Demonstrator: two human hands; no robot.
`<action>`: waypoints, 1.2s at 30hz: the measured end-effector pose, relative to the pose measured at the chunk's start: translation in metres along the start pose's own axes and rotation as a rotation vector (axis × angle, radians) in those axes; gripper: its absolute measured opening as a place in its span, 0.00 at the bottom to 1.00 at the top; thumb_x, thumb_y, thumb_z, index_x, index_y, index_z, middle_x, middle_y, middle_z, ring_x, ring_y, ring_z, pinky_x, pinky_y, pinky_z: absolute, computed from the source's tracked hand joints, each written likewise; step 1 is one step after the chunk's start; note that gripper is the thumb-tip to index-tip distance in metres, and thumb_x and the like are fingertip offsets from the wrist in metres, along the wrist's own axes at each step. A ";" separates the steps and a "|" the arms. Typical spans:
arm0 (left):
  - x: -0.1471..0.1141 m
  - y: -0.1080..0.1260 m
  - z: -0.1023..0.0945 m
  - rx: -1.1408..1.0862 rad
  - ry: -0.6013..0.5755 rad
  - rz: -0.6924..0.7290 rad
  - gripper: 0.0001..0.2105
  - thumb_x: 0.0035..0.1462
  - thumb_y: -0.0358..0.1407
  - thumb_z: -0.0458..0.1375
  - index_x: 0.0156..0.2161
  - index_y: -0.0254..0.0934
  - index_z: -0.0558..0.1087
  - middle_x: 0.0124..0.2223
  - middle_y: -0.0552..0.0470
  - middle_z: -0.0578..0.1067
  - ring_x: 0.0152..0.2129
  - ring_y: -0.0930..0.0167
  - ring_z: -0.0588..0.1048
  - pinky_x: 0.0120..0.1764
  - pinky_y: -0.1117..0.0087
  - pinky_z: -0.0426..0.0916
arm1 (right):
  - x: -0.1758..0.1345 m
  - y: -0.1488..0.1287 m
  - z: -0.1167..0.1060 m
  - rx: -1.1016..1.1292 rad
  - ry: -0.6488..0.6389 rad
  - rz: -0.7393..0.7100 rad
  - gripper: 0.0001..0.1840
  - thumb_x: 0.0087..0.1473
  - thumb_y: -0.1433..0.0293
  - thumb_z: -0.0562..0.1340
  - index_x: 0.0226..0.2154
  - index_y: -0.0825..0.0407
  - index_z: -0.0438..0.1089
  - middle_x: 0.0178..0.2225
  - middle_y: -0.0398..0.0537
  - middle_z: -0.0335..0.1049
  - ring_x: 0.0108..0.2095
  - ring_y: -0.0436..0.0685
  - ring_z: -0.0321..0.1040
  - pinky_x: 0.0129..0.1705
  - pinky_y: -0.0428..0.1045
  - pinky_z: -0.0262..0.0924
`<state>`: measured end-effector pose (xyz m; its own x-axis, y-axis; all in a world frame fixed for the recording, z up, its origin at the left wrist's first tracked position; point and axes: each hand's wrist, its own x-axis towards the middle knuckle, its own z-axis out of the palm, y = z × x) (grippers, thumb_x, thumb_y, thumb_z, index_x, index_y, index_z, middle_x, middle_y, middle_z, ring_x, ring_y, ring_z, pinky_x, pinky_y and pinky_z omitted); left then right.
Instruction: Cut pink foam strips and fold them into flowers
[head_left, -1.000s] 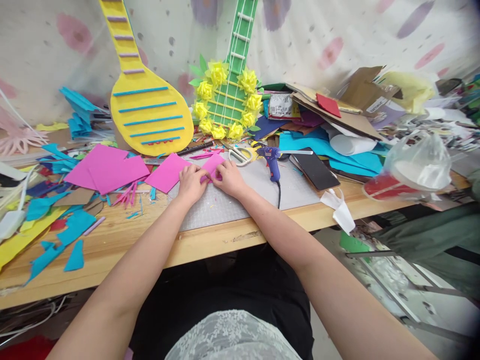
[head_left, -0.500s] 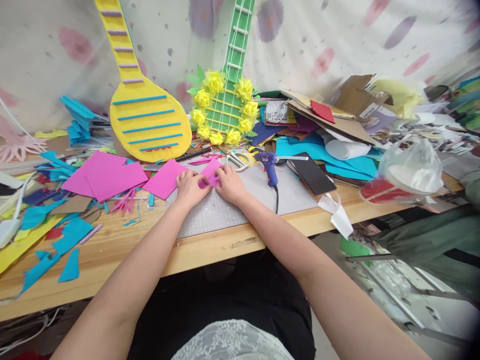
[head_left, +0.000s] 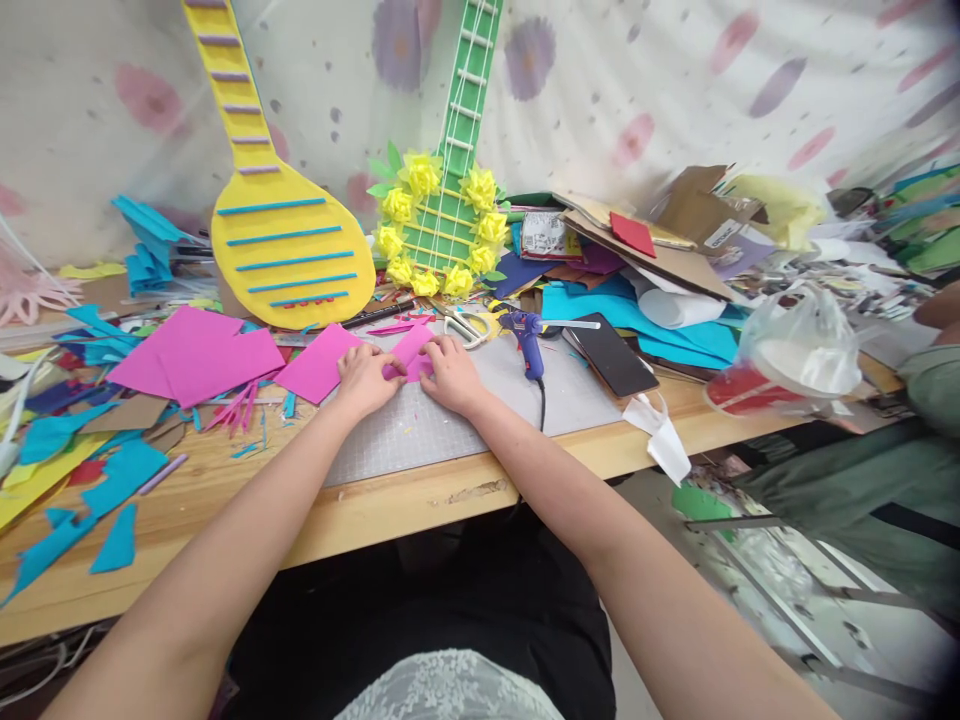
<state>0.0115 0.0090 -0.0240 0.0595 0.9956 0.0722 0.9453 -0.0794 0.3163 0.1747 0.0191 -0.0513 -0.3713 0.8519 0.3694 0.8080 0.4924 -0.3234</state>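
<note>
A small magenta foam sheet (head_left: 412, 347) lies on the grey cutting mat (head_left: 420, 432), between my two hands. My left hand (head_left: 367, 381) grips its left side with curled fingers and thumb. From the right, my right hand (head_left: 451, 376) holds the sheet's other side, fingertips bent down onto it. Part of the sheet is hidden under the fingers. Just left of my left hand is a larger magenta sheet (head_left: 318, 362). Behind my right hand lie scissors (head_left: 469, 326) with pale handles. A blue glue gun (head_left: 527, 341) rests on the mat to the right.
More magenta sheets (head_left: 196, 355) and blue scraps (head_left: 124, 475) cover the left side. A yellow cutout instrument (head_left: 289, 245) and a green one (head_left: 442, 225) lean at the back. To the right are a phone (head_left: 616, 357), a bagged cup (head_left: 780, 365) and a person's sleeve (head_left: 934, 390).
The view has shifted slightly, so the whole scene sits a little further left. Both hands stay on the small magenta sheet, and more of it shows between them.
</note>
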 end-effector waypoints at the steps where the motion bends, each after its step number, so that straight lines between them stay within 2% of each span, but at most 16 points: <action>1: 0.002 -0.003 -0.002 0.009 -0.023 -0.001 0.09 0.49 0.42 0.59 0.37 0.48 0.77 0.48 0.48 0.68 0.51 0.57 0.62 0.53 0.55 0.55 | 0.000 -0.001 -0.001 0.007 -0.007 0.008 0.19 0.50 0.70 0.57 0.46 0.55 0.65 0.48 0.57 0.62 0.52 0.63 0.53 0.52 0.57 0.54; 5: 0.013 -0.017 -0.006 -0.036 -0.138 0.047 0.13 0.45 0.35 0.60 0.40 0.47 0.76 0.45 0.50 0.72 0.48 0.60 0.66 0.51 0.58 0.59 | 0.000 -0.004 -0.005 0.033 -0.022 0.022 0.19 0.50 0.71 0.57 0.47 0.55 0.64 0.49 0.58 0.61 0.52 0.63 0.52 0.52 0.57 0.54; 8: 0.026 -0.020 -0.006 -0.187 -0.133 0.046 0.16 0.44 0.32 0.58 0.42 0.39 0.73 0.43 0.49 0.75 0.42 0.66 0.71 0.46 0.66 0.64 | 0.000 -0.005 -0.005 0.042 -0.003 0.015 0.19 0.49 0.72 0.57 0.46 0.55 0.64 0.48 0.58 0.62 0.52 0.63 0.53 0.52 0.58 0.54; 10: 0.037 -0.015 -0.006 -0.249 -0.098 -0.004 0.16 0.47 0.35 0.57 0.43 0.35 0.71 0.45 0.45 0.75 0.40 0.68 0.73 0.42 0.68 0.67 | 0.001 -0.004 -0.005 0.060 0.032 0.012 0.18 0.50 0.70 0.58 0.45 0.54 0.65 0.47 0.57 0.63 0.51 0.63 0.54 0.52 0.58 0.54; 13: 0.050 -0.001 -0.011 -0.161 -0.105 -0.035 0.19 0.45 0.36 0.59 0.45 0.34 0.69 0.48 0.43 0.73 0.43 0.64 0.73 0.42 0.67 0.66 | 0.002 0.001 -0.004 0.106 0.097 0.044 0.15 0.50 0.68 0.58 0.43 0.54 0.65 0.45 0.56 0.64 0.49 0.62 0.56 0.53 0.58 0.54; 17: 0.058 0.016 -0.019 -0.073 -0.213 -0.116 0.26 0.40 0.35 0.62 0.48 0.33 0.66 0.49 0.40 0.73 0.42 0.61 0.73 0.38 0.66 0.66 | 0.003 0.008 -0.005 0.164 0.187 0.122 0.13 0.50 0.72 0.56 0.40 0.54 0.66 0.43 0.56 0.65 0.48 0.63 0.57 0.53 0.58 0.53; 21: 0.052 0.018 -0.023 -0.224 -0.241 -0.151 0.27 0.42 0.31 0.60 0.51 0.34 0.64 0.44 0.43 0.75 0.34 0.66 0.74 0.32 0.69 0.66 | 0.004 0.013 -0.009 0.212 0.260 0.198 0.13 0.49 0.74 0.55 0.40 0.54 0.66 0.43 0.56 0.65 0.48 0.62 0.58 0.53 0.57 0.53; 24: 0.044 0.013 -0.023 -0.467 -0.256 -0.128 0.35 0.45 0.27 0.56 0.61 0.41 0.53 0.34 0.51 0.75 0.22 0.73 0.72 0.26 0.72 0.64 | 0.005 0.015 -0.012 0.246 0.272 0.233 0.13 0.49 0.75 0.54 0.40 0.54 0.65 0.42 0.55 0.66 0.46 0.60 0.59 0.52 0.56 0.55; 26: 0.038 0.010 -0.021 -0.609 -0.204 -0.156 0.40 0.46 0.26 0.54 0.64 0.44 0.46 0.32 0.53 0.75 0.19 0.75 0.70 0.23 0.74 0.64 | 0.005 0.015 -0.013 0.265 0.276 0.236 0.15 0.48 0.78 0.52 0.39 0.53 0.65 0.41 0.54 0.66 0.45 0.59 0.60 0.51 0.55 0.56; 28: 0.032 0.009 -0.016 -0.730 -0.107 -0.236 0.40 0.47 0.25 0.52 0.65 0.45 0.44 0.34 0.51 0.75 0.19 0.75 0.70 0.21 0.75 0.63 | 0.005 0.015 -0.013 0.277 0.283 0.220 0.18 0.46 0.81 0.49 0.38 0.52 0.65 0.41 0.53 0.66 0.45 0.58 0.61 0.50 0.54 0.56; 30: 0.025 0.009 -0.010 -0.826 -0.030 -0.315 0.36 0.48 0.25 0.51 0.63 0.42 0.51 0.38 0.48 0.75 0.22 0.74 0.73 0.20 0.75 0.63 | 0.005 0.014 -0.013 0.283 0.264 0.183 0.20 0.44 0.83 0.47 0.36 0.52 0.65 0.40 0.52 0.68 0.44 0.56 0.61 0.49 0.53 0.57; 32: 0.017 0.009 -0.006 -0.903 -0.095 -0.371 0.29 0.49 0.26 0.51 0.59 0.36 0.60 0.39 0.45 0.75 0.27 0.70 0.75 0.21 0.74 0.66 | 0.004 0.013 -0.012 0.295 0.199 0.121 0.20 0.43 0.84 0.47 0.34 0.52 0.66 0.38 0.50 0.69 0.43 0.55 0.62 0.48 0.51 0.57; 34: 0.010 0.007 -0.005 -0.918 -0.196 -0.359 0.28 0.48 0.25 0.52 0.57 0.33 0.61 0.39 0.43 0.76 0.32 0.67 0.76 0.23 0.72 0.68 | 0.004 0.010 -0.011 0.326 0.108 0.065 0.21 0.42 0.84 0.47 0.35 0.52 0.66 0.36 0.47 0.71 0.42 0.54 0.62 0.47 0.50 0.57; 36: 0.004 0.003 -0.007 -0.795 -0.239 -0.286 0.31 0.45 0.24 0.53 0.58 0.33 0.60 0.41 0.43 0.75 0.34 0.66 0.76 0.27 0.69 0.70 | 0.003 0.008 -0.010 0.368 0.024 0.039 0.24 0.41 0.84 0.48 0.38 0.51 0.66 0.35 0.45 0.72 0.40 0.54 0.63 0.46 0.50 0.58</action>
<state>0.0119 0.0129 -0.0159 0.0040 0.9591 -0.2830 0.4364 0.2530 0.8634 0.1844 0.0234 -0.0445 -0.3292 0.8689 0.3696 0.6015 0.4947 -0.6273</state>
